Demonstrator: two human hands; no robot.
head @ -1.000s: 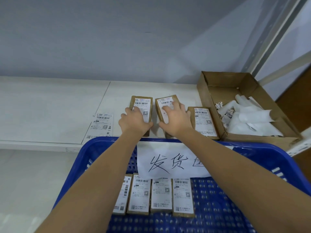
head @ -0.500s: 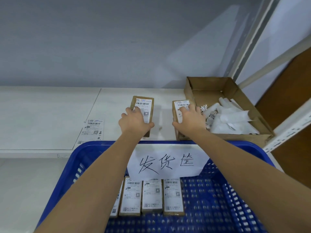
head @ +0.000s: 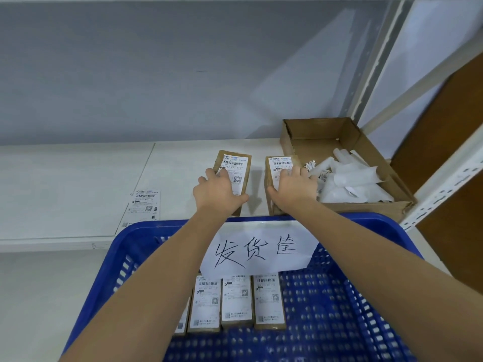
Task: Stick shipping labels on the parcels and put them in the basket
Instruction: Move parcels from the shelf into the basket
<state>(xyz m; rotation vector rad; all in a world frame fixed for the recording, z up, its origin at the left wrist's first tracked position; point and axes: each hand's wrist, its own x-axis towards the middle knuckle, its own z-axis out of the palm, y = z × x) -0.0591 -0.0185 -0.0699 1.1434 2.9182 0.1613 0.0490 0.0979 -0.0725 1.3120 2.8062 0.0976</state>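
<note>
My left hand (head: 218,192) grips the left parcel (head: 233,176) across its width, thumb on the right edge, fingers curled over the left. My right hand (head: 292,189) holds the right parcel (head: 278,171) the same way, thumb on its left edge; the far-side fingers are hidden, so I can't confirm how they wrap there. Both parcels lie flat on the shelf (head: 78,184), labels up, just behind the basket (head: 130,246) rim. The right one sits tight against the waste box (head: 313,137) of backing paper.

My read: both are labelled, so the step in hand is lift and drop in.
- Squeeze on the long edges, not the label face.
- Lift straight up first, to clear the basket's far rim and the paper sign (head: 258,246).
- Set them flat beside the row of 4 parcels (head: 236,301) already in the basket; free floor lies to the right.
- Risk: right parcel snagging the box wall.

Writing: sign handwritten 发货筐. Labels carry barcodes and QR codes; left one seems to read 852 417 112, rest too small. 1 spare label (head: 143,205) lies on the shelf, left.
</note>
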